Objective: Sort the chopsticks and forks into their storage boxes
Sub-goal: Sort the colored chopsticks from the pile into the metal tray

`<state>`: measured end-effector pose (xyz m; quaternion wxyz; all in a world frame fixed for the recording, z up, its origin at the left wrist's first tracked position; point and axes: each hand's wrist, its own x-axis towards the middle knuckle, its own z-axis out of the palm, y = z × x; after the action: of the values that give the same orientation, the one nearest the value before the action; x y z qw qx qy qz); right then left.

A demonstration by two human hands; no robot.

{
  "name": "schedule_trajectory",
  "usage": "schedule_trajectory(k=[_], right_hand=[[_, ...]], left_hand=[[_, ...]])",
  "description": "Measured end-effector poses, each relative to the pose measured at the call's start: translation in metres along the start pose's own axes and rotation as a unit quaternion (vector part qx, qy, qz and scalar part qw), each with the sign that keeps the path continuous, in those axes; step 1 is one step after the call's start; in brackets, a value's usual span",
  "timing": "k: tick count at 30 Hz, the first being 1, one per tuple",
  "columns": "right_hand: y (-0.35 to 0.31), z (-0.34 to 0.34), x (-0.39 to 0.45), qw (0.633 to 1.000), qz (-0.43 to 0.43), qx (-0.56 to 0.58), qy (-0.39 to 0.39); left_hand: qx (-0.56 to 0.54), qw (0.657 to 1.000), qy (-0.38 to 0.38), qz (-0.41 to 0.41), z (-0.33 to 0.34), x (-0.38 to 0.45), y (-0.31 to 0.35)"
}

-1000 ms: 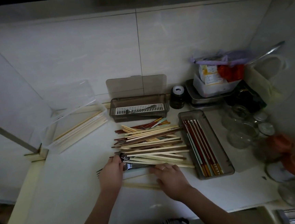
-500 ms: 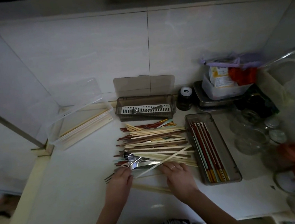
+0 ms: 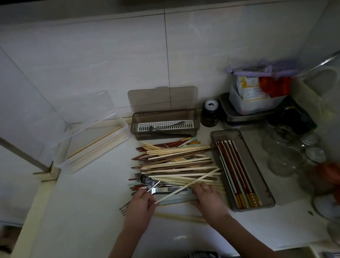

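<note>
While the left hand (image 3: 137, 203) pinches one pale chopstick (image 3: 187, 186) slanting over the pile (image 3: 176, 163), right hand (image 3: 208, 197) fingers lie flat on it; forks (image 3: 149, 182) sit underneath, jars (image 3: 286, 151) crowd the right tray (image 3: 270, 200).

White counter (image 3: 91, 228) under chopstick pile (image 3: 176, 163), boxes.

A single head-worn wide-angle view looks steeply down and forward over a white counter (image 3: 86, 218), near enough that both forearms enter from 6 o'clock. The tiled wall (image 3: 117, 57) fills the frame toward 12 o'clock, bowed by the lens. The chopstick pile (image 3: 176, 161) sits about centre; no second view shares the scene.
</note>
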<state>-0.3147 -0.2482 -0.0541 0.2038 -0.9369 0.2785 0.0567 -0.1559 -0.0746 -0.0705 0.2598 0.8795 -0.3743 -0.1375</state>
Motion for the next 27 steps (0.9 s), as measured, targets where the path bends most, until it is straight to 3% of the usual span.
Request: schedule_trajectory(k=[6,10,13,16,18,22,24,27], right_hand=[[0.002,-0.007,-0.001,0.999,-0.010,0.008,-0.044],[0.006,-0.012,-0.007,0.999,-0.035,0.032,0.011],[0.011,-0.028,-0.009,0.996,-0.023,0.075,0.053],[0.018,-0.049,-0.015,0.989,-0.041,0.034,0.136],[0.027,-0.060,-0.020,0.971,-0.041,0.001,0.234],[0.048,-0.082,-0.033,0.926,0.070,0.031,0.369],[0.062,-0.084,-0.037,0.925,0.159,0.066,0.338],[0.078,-0.079,-0.041,0.950,0.232,0.057,0.203]], left_hand=[[0.015,1.000,-0.019,0.004,0.001,-0.006,0.002],[0.007,1.000,-0.023,-0.007,-0.002,-0.007,0.003],[0.054,0.998,0.028,0.032,-0.001,-0.014,0.001],[0.076,0.993,0.065,0.067,0.001,-0.019,0.003],[0.076,0.991,0.076,0.079,0.001,-0.019,0.010],[0.071,0.988,0.076,0.118,0.004,-0.010,0.030],[0.078,0.985,0.076,0.133,0.004,-0.002,0.040],[0.106,0.979,0.063,0.160,0.007,0.015,0.047]])
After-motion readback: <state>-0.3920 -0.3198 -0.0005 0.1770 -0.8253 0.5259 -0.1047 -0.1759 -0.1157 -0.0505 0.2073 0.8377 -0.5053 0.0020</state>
